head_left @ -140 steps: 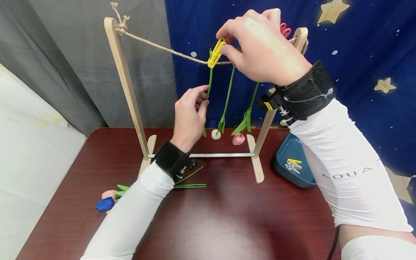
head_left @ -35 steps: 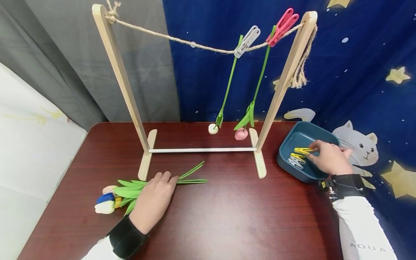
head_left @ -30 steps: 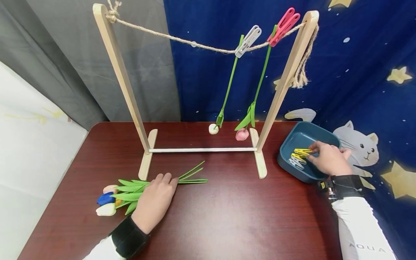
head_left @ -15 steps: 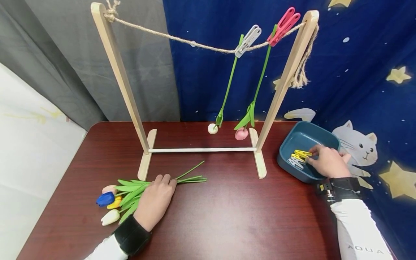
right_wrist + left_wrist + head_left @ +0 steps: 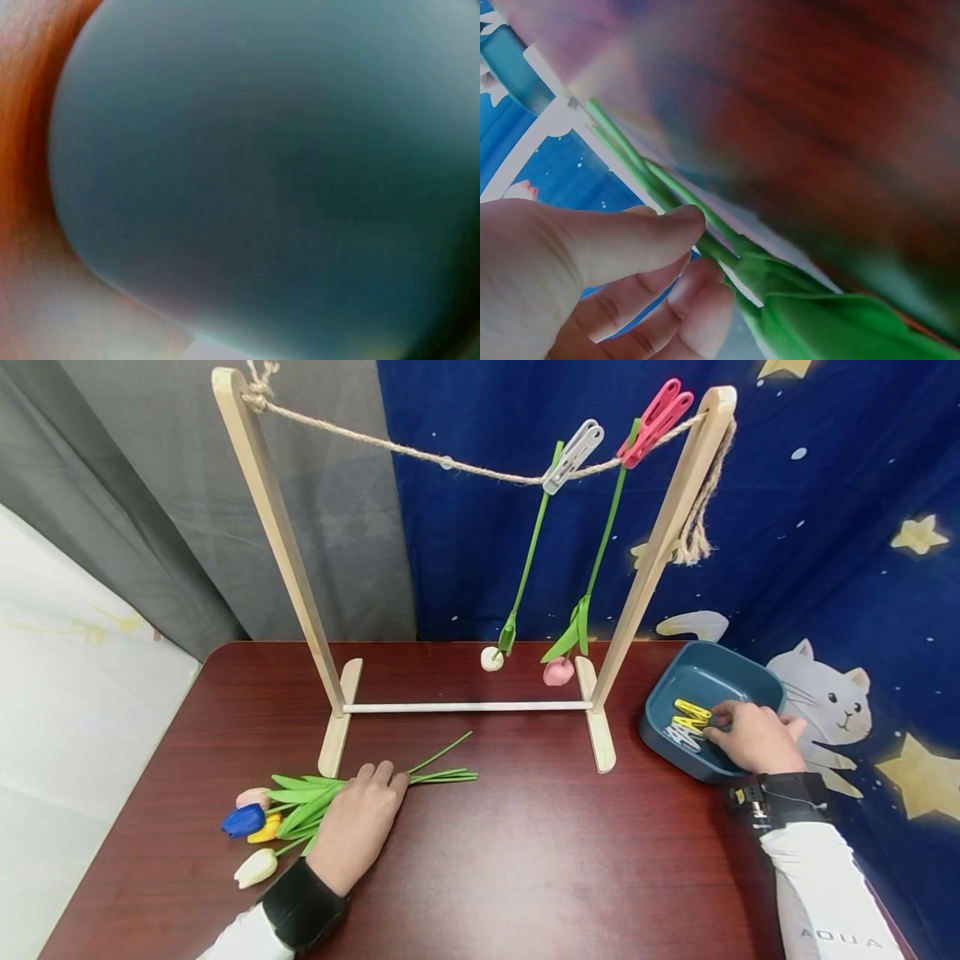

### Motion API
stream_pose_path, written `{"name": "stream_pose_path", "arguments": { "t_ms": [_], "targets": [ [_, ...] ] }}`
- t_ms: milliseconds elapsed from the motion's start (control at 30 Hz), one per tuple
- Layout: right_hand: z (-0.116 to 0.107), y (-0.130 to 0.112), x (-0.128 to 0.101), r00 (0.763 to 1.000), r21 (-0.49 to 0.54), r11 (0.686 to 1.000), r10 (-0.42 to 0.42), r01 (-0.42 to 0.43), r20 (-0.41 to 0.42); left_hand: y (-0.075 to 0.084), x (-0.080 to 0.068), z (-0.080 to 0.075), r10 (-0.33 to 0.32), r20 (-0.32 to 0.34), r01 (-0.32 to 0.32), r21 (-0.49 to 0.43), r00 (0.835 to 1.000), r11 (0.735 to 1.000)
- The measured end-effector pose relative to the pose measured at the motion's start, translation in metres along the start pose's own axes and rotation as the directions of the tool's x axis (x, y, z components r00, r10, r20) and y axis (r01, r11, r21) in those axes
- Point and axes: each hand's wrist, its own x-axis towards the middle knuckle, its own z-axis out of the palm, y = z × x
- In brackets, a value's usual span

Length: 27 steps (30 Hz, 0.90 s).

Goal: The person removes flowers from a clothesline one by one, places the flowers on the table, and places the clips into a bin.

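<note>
My left hand (image 5: 358,827) pinches the green stems of artificial tulips on the table; the left wrist view shows thumb and fingers on the stems (image 5: 651,178). A blue tulip (image 5: 243,820), a yellow tulip (image 5: 266,828), a pale pink tulip (image 5: 253,797) and a white tulip (image 5: 257,867) lie left of that hand. My right hand (image 5: 757,737) reaches into a dark teal bin (image 5: 678,660), its bent fingertips right at a yellow clothespin (image 5: 692,710); whether they grip it I cannot tell. White clothespins (image 5: 682,738) lie beside it. The right wrist view is blurred.
A wooden stand (image 5: 288,552) carries a sagging rope (image 5: 405,453). From it hang a white tulip (image 5: 492,658) under a grey-white clothespin (image 5: 573,456) and a pink tulip (image 5: 558,672) under a pink clothespin (image 5: 656,422). A white bar (image 5: 465,707) joins the stand's feet.
The yellow clothespin and stem earlier on the rope are off it. Both hands have come down. Lately the white tulip shifted toward me, and the yellow clothespin turned beside the right fingertips.
</note>
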Motion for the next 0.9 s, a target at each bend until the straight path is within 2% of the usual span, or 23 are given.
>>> {"name": "stream_pose_path", "arguments": {
  "t_ms": [333, 567, 733, 900],
  "targets": [
    [-0.020, -0.015, -0.008, 0.998, -0.007, 0.999, -0.042, 0.042, -0.051, 0.000, 0.009, -0.015, 0.001, -0.017, -0.002, -0.057, 1.000, 0.998],
    [-0.047, -0.040, -0.018, 0.988, 0.014, 0.994, -0.106, 0.108, -0.110, -0.001, 0.021, -0.026, -0.021, -0.031, 0.017, -0.116, 0.999, 0.993],
    [-0.072, -0.068, -0.024, 0.972, 0.009, 0.987, -0.158, 0.162, -0.172, -0.003, 0.033, -0.035, -0.051, -0.068, 0.039, -0.168, 0.996, 0.985],
    [-0.101, -0.097, -0.030, 0.944, -0.018, 0.974, -0.225, 0.227, -0.240, -0.004, 0.047, -0.046, -0.085, -0.102, 0.058, -0.243, 0.991, 0.968]
  ]
}}
